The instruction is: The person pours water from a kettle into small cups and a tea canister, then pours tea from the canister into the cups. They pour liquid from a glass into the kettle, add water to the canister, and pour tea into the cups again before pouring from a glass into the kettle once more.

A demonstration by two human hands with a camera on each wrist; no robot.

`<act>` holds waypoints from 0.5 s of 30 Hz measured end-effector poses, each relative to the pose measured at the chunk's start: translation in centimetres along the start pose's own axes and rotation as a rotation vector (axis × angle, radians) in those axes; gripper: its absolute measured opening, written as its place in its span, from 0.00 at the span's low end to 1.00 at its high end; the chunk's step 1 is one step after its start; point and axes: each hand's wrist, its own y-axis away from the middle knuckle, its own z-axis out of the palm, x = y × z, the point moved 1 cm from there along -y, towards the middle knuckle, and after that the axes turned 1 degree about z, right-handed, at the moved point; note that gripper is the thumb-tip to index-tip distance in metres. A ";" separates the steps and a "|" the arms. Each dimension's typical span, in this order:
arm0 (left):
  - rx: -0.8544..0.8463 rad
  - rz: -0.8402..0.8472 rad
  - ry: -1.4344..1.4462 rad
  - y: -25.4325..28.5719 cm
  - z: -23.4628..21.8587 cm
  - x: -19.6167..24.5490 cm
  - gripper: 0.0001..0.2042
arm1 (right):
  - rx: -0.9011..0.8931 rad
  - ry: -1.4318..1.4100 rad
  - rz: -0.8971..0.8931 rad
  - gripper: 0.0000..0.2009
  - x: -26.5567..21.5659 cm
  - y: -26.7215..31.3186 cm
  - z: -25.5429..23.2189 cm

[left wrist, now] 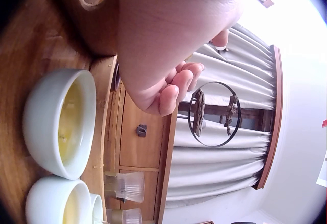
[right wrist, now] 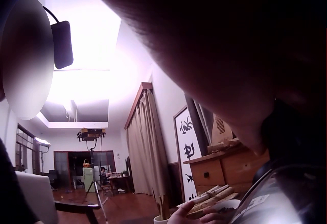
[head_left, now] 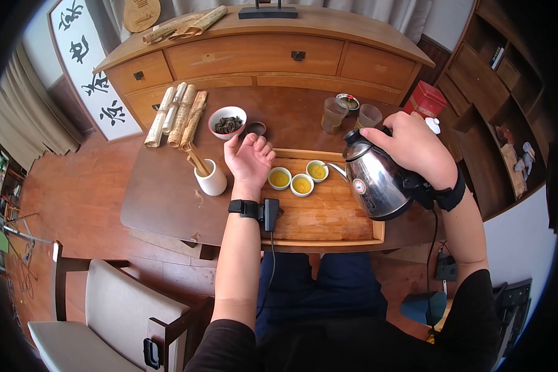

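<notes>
My right hand (head_left: 418,147) grips the handle of a shiny metal kettle (head_left: 378,183) above the right side of a wooden tea tray (head_left: 328,224). Its spout points left, and the tip overlaps the rim of one small teacup (head_left: 317,171) in the head view. Two more teacups, one in front (head_left: 302,185) and one at the left (head_left: 279,179), stand close by; all three hold yellow tea. Left of them, my left hand (head_left: 252,160) is raised palm up, fingers loosely bent and holding nothing. In the left wrist view it hangs beside a pale teacup (left wrist: 38,122).
Behind the left hand are a bowl (head_left: 227,123) of dark tea leaves and a small dark cup (head_left: 255,128). A white holder (head_left: 211,178) with wooden tools and several bamboo scrolls (head_left: 178,115) stand left. Glass vessels (head_left: 334,116) and a red tin (head_left: 425,99) are at the back right.
</notes>
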 end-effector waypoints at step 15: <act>-0.004 0.001 -0.004 0.1 -0.2 0.1 0.19 | 0.244 -0.668 0.092 0.17 7.4 7.0 2.4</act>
